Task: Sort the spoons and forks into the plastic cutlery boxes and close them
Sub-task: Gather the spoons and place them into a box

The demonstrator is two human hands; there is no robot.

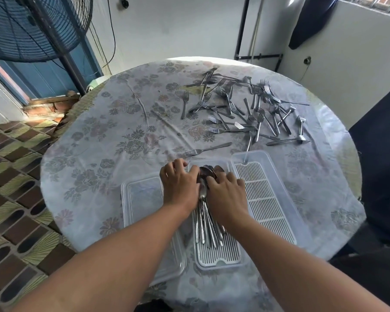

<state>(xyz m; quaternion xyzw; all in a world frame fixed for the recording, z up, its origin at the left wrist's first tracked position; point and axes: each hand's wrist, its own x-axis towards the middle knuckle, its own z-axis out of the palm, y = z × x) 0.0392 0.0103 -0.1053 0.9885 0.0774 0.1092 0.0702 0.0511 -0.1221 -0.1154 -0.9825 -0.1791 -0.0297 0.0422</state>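
Observation:
A bundle of spoons lies in the middle clear plastic box, bowls pointing away from me, handles on its white slatted insert. My left hand and my right hand press in on the bundle from either side, fingers curled around the spoon necks. A second clear box with a white slatted insert stands to the right, holding nothing I can see. A clear lid lies flat to the left. Several loose forks are scattered across the far right of the table.
The round table wears a floral cloth under clear plastic. One fork lies just beyond the boxes. A standing fan is at the far left. A dark chair is at the right edge.

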